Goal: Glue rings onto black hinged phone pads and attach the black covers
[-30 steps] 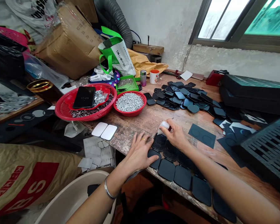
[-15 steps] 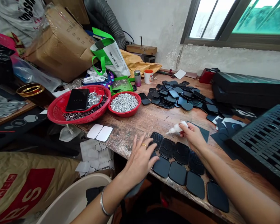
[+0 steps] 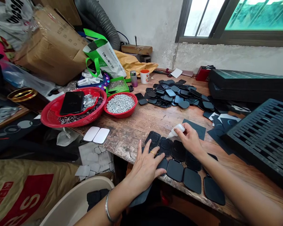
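Between thumb and fingers, my right hand [image 3: 190, 138] grips a small white squeeze bottle [image 3: 176, 131]. Its narrow tip points down at a black square case [image 3: 165, 146], second from the left in a row of opened cases. Fingers spread, my left hand [image 3: 147, 161] rests over the leftmost pieces, hiding part of them. The upper halves show round ridges. The lower halves, such as this flat black lid [image 3: 174, 170], lie along the table's front edge. My right forearm covers parts of the cases at the right end.
Behind lies a heap of black square pieces [image 3: 171, 92]. A red basket [image 3: 120, 116] of small metal parts and a larger red basket [image 3: 47, 117] with a phone [image 3: 72, 102] stand left. Two white cards [image 3: 101, 135] lie near the edge. A black slotted crate [image 3: 264, 141] stands right.
The bottle has come down and its tip has shifted from the first case to the second. My left hand has settled lower onto the leftmost pieces. The whole view has turned slightly.
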A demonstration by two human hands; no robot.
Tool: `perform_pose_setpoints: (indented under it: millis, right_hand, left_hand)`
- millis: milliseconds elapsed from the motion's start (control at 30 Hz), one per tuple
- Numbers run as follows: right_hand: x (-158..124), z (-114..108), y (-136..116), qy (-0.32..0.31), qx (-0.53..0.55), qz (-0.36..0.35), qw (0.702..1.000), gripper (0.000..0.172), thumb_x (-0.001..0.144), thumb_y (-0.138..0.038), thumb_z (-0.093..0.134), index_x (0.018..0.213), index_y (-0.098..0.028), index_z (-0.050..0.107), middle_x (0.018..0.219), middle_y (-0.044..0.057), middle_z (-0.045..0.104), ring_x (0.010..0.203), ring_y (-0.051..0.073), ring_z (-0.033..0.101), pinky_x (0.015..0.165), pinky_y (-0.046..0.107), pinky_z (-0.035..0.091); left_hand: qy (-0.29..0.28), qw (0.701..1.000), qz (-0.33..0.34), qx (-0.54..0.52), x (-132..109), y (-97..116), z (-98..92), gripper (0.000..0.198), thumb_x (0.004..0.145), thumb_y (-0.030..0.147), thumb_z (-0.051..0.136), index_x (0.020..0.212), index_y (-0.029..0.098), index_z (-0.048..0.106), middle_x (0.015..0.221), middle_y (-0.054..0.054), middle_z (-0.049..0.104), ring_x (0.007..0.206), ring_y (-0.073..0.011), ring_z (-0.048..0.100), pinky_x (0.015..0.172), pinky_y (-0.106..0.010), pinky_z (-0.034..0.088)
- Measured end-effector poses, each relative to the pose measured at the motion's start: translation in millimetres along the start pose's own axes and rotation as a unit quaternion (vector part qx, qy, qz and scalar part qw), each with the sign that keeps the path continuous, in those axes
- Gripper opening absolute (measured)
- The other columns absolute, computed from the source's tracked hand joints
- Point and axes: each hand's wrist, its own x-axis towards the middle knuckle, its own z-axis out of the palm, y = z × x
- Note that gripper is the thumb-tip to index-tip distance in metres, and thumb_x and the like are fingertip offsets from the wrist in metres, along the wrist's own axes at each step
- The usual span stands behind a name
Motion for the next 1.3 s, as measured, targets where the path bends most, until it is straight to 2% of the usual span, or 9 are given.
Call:
perform_pose_setpoints:
  millis: [167, 267, 367, 533, 667, 800, 933, 1133, 1300]
  right_hand:
    - [-10.3, -14.8, -15.1, -0.041, -0.169, -0.116, 0.978, 0.017, 0.084, -0.034, 0.053, 0.076, -0.021, 0.047, 0.067, -0.001, 0.048, 0.061, 0.015, 0.043, 0.058, 0.028, 0.031]
    - [-17.7, -17.3, -21.8, -0.082, -0.178, -0.109, 0.975, 0.018, 0.085, -0.033, 0.053, 0.074, -0.021, 0.045, 0.065, -0.002, 0.048, 0.060, 0.014, 0.044, 0.056, 0.027, 0.031]
    - [-24.0, -9.4, -28.3, -0.113, -0.140, -0.093, 0.979, 0.017, 0.086, -0.032, 0.052, 0.074, -0.021, 0.046, 0.065, -0.002, 0.049, 0.059, 0.014, 0.046, 0.054, 0.026, 0.031]
    - [-20.8, 14.9, -31.8, -0.076, -0.121, -0.139, 0.980, 0.013, 0.086, -0.031, 0.051, 0.079, -0.020, 0.050, 0.072, 0.000, 0.053, 0.066, 0.015, 0.048, 0.061, 0.026, 0.035]
    - [-7.0, 20.7, -26.8, -0.044, -0.137, -0.155, 0.977, 0.013, 0.085, -0.030, 0.053, 0.078, -0.019, 0.050, 0.071, 0.001, 0.052, 0.065, 0.015, 0.047, 0.061, 0.027, 0.034]
    - [0.8, 10.9, -19.7, -0.034, -0.117, -0.120, 0.985, 0.014, 0.083, -0.031, 0.055, 0.075, -0.020, 0.050, 0.065, -0.002, 0.049, 0.060, 0.014, 0.044, 0.058, 0.027, 0.031]
    - [-1.2, 0.8, -6.6, -0.008, 0.013, 0.003, 1.000, 0.020, 0.075, -0.036, 0.064, 0.070, -0.021, 0.052, 0.061, -0.002, 0.049, 0.059, 0.014, 0.043, 0.055, 0.027, 0.031]
    - [-6.7, -17.7, 16.2, 0.017, 0.147, 0.112, 0.983, 0.032, 0.077, -0.051, 0.057, 0.077, -0.019, 0.052, 0.064, -0.001, 0.054, 0.050, 0.012, 0.046, 0.048, 0.027, 0.039]
    - [-13.3, -43.8, 22.9, 0.029, 0.184, 0.144, 0.972, 0.040, 0.071, -0.056, 0.061, 0.076, -0.018, 0.053, 0.060, 0.000, 0.055, 0.047, 0.011, 0.047, 0.048, 0.028, 0.043]
  left_hand:
    - [-0.008, 1.000, -0.004, 0.012, 1.7, 0.7, 1.7, 0.053, 0.079, 0.056, 0.058, 0.126, 0.030, 0.054, 0.131, -0.006, 0.053, 0.137, -0.0372, 0.023, 0.109, -0.065, 0.003]
    - [-0.012, 1.000, -0.006, 0.011, 2.0, 1.5, 0.8, 0.053, 0.079, 0.056, 0.059, 0.126, 0.030, 0.054, 0.131, -0.006, 0.053, 0.137, -0.0372, 0.023, 0.109, -0.065, 0.003]
    - [-0.010, 1.000, -0.004, 0.009, 1.9, 2.1, -0.9, 0.053, 0.080, 0.055, 0.058, 0.126, 0.029, 0.054, 0.131, -0.006, 0.052, 0.136, -0.0366, 0.023, 0.109, -0.064, 0.002]
    - [-0.005, 1.000, -0.002, 0.008, 2.0, 1.8, 0.3, 0.053, 0.079, 0.055, 0.059, 0.125, 0.029, 0.055, 0.130, -0.007, 0.053, 0.136, -0.0364, 0.025, 0.109, -0.064, 0.003]
    - [0.001, 1.000, -0.003, 0.003, 2.1, 1.8, 1.9, 0.053, 0.078, 0.055, 0.061, 0.124, 0.029, 0.056, 0.129, -0.006, 0.054, 0.135, -0.0361, 0.026, 0.109, -0.064, 0.004]
    - [0.002, 1.000, -0.006, 0.000, 1.7, 2.1, 1.9, 0.053, 0.078, 0.055, 0.061, 0.124, 0.029, 0.056, 0.129, -0.007, 0.054, 0.135, -0.0365, 0.027, 0.109, -0.065, 0.005]
    - [-0.001, 1.000, -0.004, 0.001, 1.6, 1.5, 2.1, 0.052, 0.078, 0.055, 0.061, 0.124, 0.029, 0.055, 0.129, -0.006, 0.054, 0.135, -0.0371, 0.027, 0.109, -0.065, 0.005]
    - [0.009, 1.000, -0.010, 0.007, 5.2, 4.5, -1.0, 0.045, 0.081, 0.049, 0.060, 0.121, 0.029, 0.057, 0.128, -0.006, 0.055, 0.137, -0.0368, 0.022, 0.108, -0.066, 0.004]
    - [0.020, 1.000, 0.005, 0.006, 14.0, 22.6, -1.7, 0.046, 0.083, 0.048, 0.058, 0.124, 0.028, 0.054, 0.133, -0.008, 0.051, 0.138, -0.0359, 0.020, 0.109, -0.065, 0.005]
